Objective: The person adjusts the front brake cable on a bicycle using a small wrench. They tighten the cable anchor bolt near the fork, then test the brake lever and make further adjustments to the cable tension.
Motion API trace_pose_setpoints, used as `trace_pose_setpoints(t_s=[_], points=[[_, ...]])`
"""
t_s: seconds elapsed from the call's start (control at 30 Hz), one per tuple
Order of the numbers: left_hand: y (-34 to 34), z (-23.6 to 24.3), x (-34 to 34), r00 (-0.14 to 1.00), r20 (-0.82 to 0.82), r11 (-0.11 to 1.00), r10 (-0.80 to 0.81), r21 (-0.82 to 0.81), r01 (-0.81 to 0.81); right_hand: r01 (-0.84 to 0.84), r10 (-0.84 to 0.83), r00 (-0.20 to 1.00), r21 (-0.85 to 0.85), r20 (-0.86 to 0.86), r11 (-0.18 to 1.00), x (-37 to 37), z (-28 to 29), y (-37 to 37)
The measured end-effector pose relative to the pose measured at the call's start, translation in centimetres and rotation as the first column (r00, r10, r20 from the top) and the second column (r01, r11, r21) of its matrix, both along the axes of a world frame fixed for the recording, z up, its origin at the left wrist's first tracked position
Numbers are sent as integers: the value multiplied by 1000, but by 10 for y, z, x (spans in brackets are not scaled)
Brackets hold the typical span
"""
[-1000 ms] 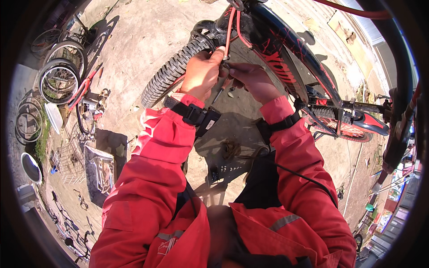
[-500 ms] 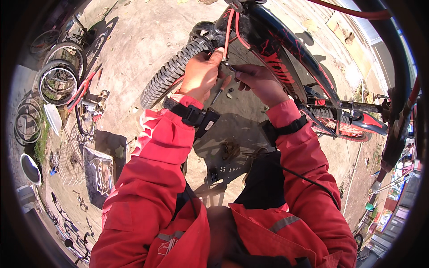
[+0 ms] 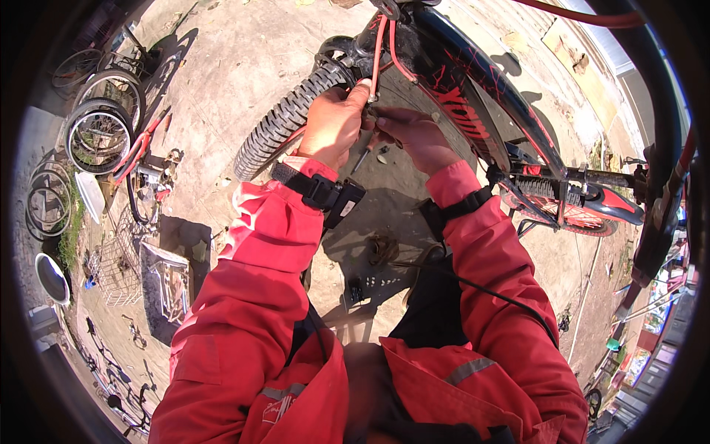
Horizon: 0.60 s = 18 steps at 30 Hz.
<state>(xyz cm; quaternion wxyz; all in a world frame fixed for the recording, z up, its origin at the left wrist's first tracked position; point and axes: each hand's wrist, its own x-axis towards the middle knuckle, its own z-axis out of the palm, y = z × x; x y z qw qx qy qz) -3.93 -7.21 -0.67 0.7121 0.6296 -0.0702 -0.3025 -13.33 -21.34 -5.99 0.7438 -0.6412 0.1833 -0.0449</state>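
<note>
A black bicycle with red markings stands before me, its frame (image 3: 462, 96) slanting to the right and its knobbly front tyre (image 3: 277, 122) on the left. My left hand (image 3: 334, 124) is closed beside that tyre, thumb and fingers pinching the lower end of a red cable (image 3: 378, 55). Close by, my right hand (image 3: 420, 139) has its thumb and forefinger pressed together just below the cable end. Whatever small part lies between those fingertips is too small to make out. On the ground beneath them is a screwdriver (image 3: 361, 159), its orange handle partly behind my right hand.
At the left lie several loose wheels (image 3: 98, 140), a red frame part (image 3: 140, 148), a wire basket (image 3: 118, 266) and a box (image 3: 164, 285) of parts. A black bar with a red cable (image 3: 658, 200) curves down the right side. The red rear wheel (image 3: 562, 211) is beyond my right sleeve.
My right hand has shifted a little left and down, its fingertips now nearer my left hand. My left hand keeps its place at the cable.
</note>
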Motion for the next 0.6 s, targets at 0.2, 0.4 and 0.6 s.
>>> trace_pose_setpoints(t_s=[0.2, 0.4, 0.6], points=[[1, 1, -3, 1000, -26, 1000, 4, -8, -4, -341, 204, 916, -400, -346, 851, 2, 83, -13], [1, 0, 1, 1000, 0, 999, -6, 42, 6, -214, 117, 961, -406, -251, 888, -14, 79, -18], [-1, -1, -3, 999, -38, 998, 20, -58, -22, -129, 93, 982, -227, -164, 965, -27, 33, -12]])
